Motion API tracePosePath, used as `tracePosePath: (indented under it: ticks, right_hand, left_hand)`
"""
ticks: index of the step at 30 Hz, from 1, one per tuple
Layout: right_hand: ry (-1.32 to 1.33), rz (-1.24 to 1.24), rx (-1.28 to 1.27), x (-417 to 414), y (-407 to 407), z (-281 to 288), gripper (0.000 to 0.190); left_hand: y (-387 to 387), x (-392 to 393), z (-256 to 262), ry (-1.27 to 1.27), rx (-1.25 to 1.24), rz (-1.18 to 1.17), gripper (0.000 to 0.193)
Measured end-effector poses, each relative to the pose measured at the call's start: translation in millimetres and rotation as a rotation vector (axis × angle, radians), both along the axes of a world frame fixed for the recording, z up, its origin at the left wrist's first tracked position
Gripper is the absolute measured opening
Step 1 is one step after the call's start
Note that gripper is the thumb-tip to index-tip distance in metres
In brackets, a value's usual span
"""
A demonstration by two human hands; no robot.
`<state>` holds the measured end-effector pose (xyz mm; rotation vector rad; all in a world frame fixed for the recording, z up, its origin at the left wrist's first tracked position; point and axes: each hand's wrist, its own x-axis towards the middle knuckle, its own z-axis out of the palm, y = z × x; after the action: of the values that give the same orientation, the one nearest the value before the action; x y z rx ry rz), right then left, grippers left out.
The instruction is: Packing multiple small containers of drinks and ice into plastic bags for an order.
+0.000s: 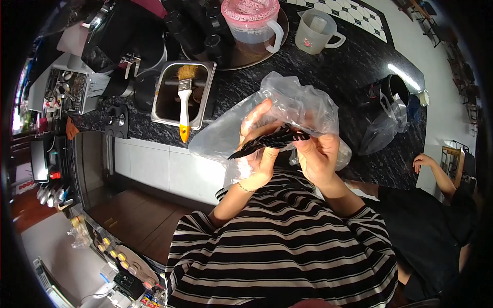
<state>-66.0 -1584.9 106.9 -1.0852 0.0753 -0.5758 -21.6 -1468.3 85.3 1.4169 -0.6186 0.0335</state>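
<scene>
My left hand point(265, 161) and my right hand point(319, 159) are raised in front of my striped shirt, at the edge of the dark stone counter. Between them lies a slanting bundle of thin black pieces point(265, 141); their exact kind is not clear. The right thumb and fingers pinch its upper right end. My left hand cups the lower part, its thumb near the bundle. A clear plastic bag point(298, 90) spreads around both hands, and several left fingers show through its film. The bag partly hides the fingers of both hands.
A metal container point(158, 115) with a paintbrush point(185, 102) across it stands to the left. Behind are a pink-lidded pitcher point(250, 19) on a round tray and a plastic measuring jug point(316, 32). Rightward stands a black canister point(389, 90); another person's hand point(423, 161) is beyond.
</scene>
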Motion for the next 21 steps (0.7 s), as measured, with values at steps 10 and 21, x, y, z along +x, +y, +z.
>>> tracePosePath:
  ticks: [10,21]
  right_hand:
    - [-0.066,0.143,0.086,-5,-5,-5,0.018]
    - [-0.051,0.186,0.118,-3,-3,-2,0.022]
  left_hand:
    - [-3,-4,2,0.058,-0.045,-0.024,0.026]
    - [-6,-5,-3,0.1,-0.143,-0.037,0.027]
